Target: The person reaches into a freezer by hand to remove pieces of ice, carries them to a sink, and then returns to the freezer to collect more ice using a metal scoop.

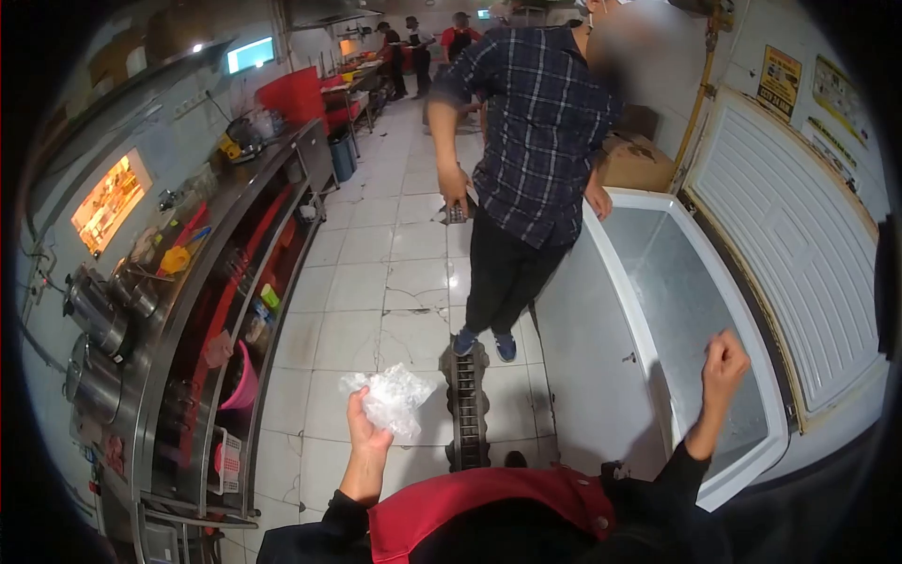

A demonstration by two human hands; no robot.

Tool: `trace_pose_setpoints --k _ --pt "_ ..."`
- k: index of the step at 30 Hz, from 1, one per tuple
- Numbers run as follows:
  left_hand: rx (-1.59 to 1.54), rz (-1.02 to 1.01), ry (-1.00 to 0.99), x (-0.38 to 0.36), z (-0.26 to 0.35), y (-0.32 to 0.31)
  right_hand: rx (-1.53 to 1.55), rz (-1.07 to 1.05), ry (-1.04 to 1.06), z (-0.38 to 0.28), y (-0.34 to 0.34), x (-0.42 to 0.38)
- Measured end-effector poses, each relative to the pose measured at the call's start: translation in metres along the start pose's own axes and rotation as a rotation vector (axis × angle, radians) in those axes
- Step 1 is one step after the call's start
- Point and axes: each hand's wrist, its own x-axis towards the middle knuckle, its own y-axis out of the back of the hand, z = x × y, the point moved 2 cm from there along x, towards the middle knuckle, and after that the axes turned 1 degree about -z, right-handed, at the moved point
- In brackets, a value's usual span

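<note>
A crumpled, clear plastic bag (pixel 396 399) is in my left hand (pixel 366 428), held above the tiled floor at the lower middle. What the bag contains, if anything, cannot be made out. My right hand (pixel 725 362) is closed in a loose fist over the open chest freezer (pixel 634 310), near its right side. No object shows in that fist. The freezer's lid (pixel 775 207) stands raised against the wall on the right.
A person in a plaid shirt (pixel 540 132) stands ahead, beside the freezer. A steel counter (pixel 202 273) with shelves and pots runs along the left. A drain grate (pixel 467 414) lies in the floor. Several people work far back. A cardboard box (pixel 634 164) sits behind the freezer.
</note>
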Motion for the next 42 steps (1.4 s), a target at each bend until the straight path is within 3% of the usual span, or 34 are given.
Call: trace_pose_setpoints --k 1,2,3,4,6,8,10,12,13,14,15,17,18,19,22,24,25,26,27,29,31,34,36,38,40,41,42 --pt "-0.004 0.0 0.012 0.002 -0.004 -0.005 -0.014 0.222 -0.133 0.019 0.002 0.007" --pt "-0.011 -0.033 0.012 0.003 -0.008 -0.012 -0.031 0.226 -0.127 0.055 -0.023 0.011" --pt "-0.023 -0.072 0.009 0.005 -0.015 -0.018 -0.417 0.212 -0.061 0.102 -0.065 0.018" --pt "-0.033 -0.082 0.013 0.006 -0.023 -0.021 -0.793 0.197 0.001 0.096 -0.077 0.021" --pt "-0.084 -0.121 0.02 0.013 -0.036 -0.038 -0.493 -0.37 -0.747 0.074 -0.073 0.017" --pt "-0.081 -0.137 0.03 0.015 -0.043 -0.049 -0.596 -0.366 -0.755 0.178 -0.102 0.013" --pt "-0.103 -0.162 0.046 0.019 -0.058 -0.058 -0.788 -0.69 -0.935 0.224 -0.09 0.017" --pt "-0.109 -0.166 0.047 0.021 -0.063 -0.065 -0.796 -0.248 -0.822 0.255 -0.072 0.08" --pt "-0.105 -0.158 0.041 0.023 -0.066 -0.065 -0.524 -0.151 -0.582 0.263 -0.053 0.123" --pt "-0.112 -0.14 0.044 0.027 -0.07 -0.065 -0.809 0.417 -0.284 0.256 -0.051 0.157" --pt "-0.121 -0.125 0.048 0.031 -0.073 -0.065 -0.526 0.448 0.023 0.266 -0.028 0.208" --pt "-0.109 -0.106 0.051 0.037 -0.08 -0.066 -0.42 0.35 0.039 0.156 0.014 0.236" --pt "-0.102 -0.094 0.051 0.038 -0.083 -0.066 -0.295 0.39 0.191 0.11 0.022 0.238" --pt "-0.097 -0.088 0.051 0.038 -0.086 -0.068 -0.166 0.431 0.342 0.079 0.021 0.235" --pt "-0.078 -0.087 0.028 0.036 -0.089 -0.067 -0.002 0.391 0.504 0.015 -0.014 0.202" --pt "-0.092 -0.042 0.004 0.032 -0.088 -0.059 -0.012 0.024 0.312 -0.002 -0.056 0.166" --pt "-0.086 -0.033 0.006 0.028 -0.084 -0.055 0.102 -0.084 0.307 0.005 -0.088 0.15" --pt "-0.089 -0.029 0.0 0.024 -0.078 -0.053 0.028 -0.232 0.363 0.017 -0.118 0.136" --pt "-0.092 -0.028 -0.004 0.02 -0.073 -0.049 0.203 -0.356 0.328 0.027 -0.151 0.116" --pt "-0.083 0.0 -0.038 0.016 -0.064 -0.035 0.129 -0.791 0.119 0.037 -0.19 0.074" --pt "-0.07 0.025 -0.071 0.011 -0.052 -0.023 0.079 -1.026 0.266 0.048 -0.218 0.037" --pt "-0.065 0.084 -0.081 0.004 -0.038 -0.009 -0.066 -1.2 0.083 0.022 -0.205 0.004" --pt "-0.051 0.098 -0.089 0.002 -0.029 -0.003 -0.074 -1.163 0.05 0.04 -0.202 0.001" --pt "-0.026 0.078 -0.062 0.002 -0.023 -0.005 0.34 -1.047 -0.21 0.077 -0.194 0.005" --pt "0.038 0.074 0.005 0.009 -0.025 -0.005 -0.007 -0.67 0.038 0.076 -0.15 0.023" --pt "0.057 0.091 -0.03 0.017 -0.027 -0.001 -0.06 -0.585 -0.265 0.056 -0.117 0.035" --pt "0.076 0.107 -0.064 0.021 -0.029 0.005 -0.039 -0.307 -0.014 0.128 -0.122 0.045"
